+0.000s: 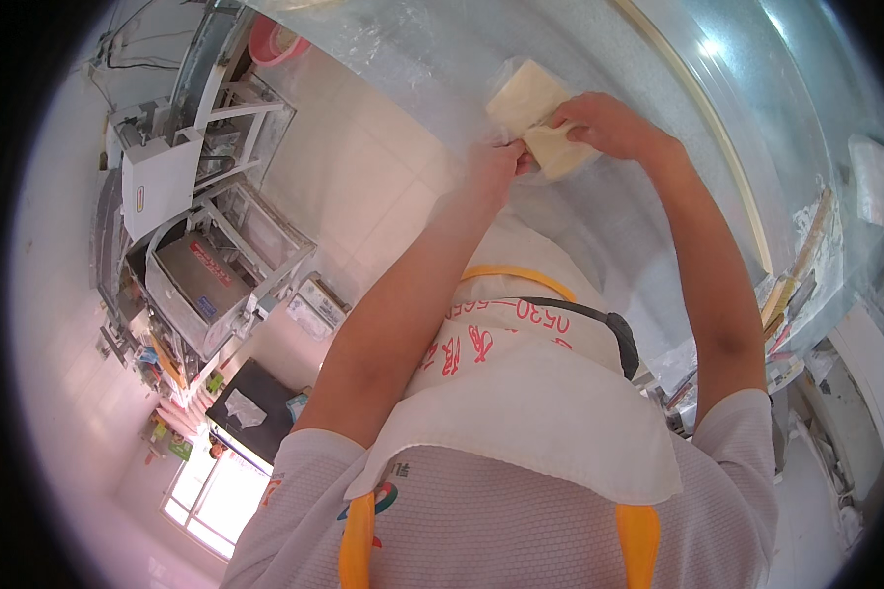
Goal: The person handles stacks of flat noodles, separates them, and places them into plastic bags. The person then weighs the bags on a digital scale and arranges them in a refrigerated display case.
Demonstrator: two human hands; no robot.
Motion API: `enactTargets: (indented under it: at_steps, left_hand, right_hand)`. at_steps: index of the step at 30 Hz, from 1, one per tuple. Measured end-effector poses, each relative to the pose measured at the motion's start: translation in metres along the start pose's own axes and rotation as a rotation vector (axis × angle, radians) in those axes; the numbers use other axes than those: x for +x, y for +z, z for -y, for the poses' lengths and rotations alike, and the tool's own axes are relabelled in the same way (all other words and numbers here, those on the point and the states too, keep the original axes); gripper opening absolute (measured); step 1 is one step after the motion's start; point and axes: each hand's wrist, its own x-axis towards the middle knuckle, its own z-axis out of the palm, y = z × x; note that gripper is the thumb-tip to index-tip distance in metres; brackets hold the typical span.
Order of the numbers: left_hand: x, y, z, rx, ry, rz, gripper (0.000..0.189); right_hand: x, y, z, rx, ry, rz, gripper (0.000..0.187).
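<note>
Two pale yellow flat pieces, apparently dough sheets, lie near the close edge of the worktable [442, 81]. The farther piece [524, 88] is roughly square, with thin clear plastic film showing around it. My right hand [608, 125] pinches the top of the nearer piece [560, 156], its thumb and fingers bent over the edge. At that piece's left corner, my left hand [497, 166] has its fingers closed on the edge or the film around it; which of these is hard to tell. Clear film also shows beneath the nearer piece.
A long pale wooden strip [718, 121] runs along the table's right side. Wooden-handled tools and a brush [777, 302] lie by my right arm, with clear plastic bags [880, 184] beyond. Across the tiled floor [361, 177] stand a white machine [160, 180] and a pink basin [276, 40].
</note>
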Motion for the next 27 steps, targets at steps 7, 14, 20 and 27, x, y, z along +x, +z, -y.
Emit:
enactTargets:
  at_steps: [7, 14, 20, 27]
  left_hand:
    - [-0.007, 0.007, -0.008, -0.001, 0.003, -0.002, 0.024]
    - [-0.001, 0.003, 0.003, -0.076, 0.011, 0.008, 0.024]
    - [0.004, 0.001, 0.005, -0.111, -0.112, 0.094, 0.028]
    - [-0.011, 0.021, -0.005, 0.023, -0.074, 0.026, 0.024]
  right_hand:
    - [0.005, -0.011, 0.009, -0.014, 0.122, 0.107, 0.030]
    - [0.011, -0.003, 0.004, -0.039, 0.103, -0.025, 0.025]
    - [0.013, 0.004, 0.001, 0.029, 0.109, -0.200, 0.023]
    - [0.011, 0.013, 0.009, -0.030, 0.267, -0.386, 0.030]
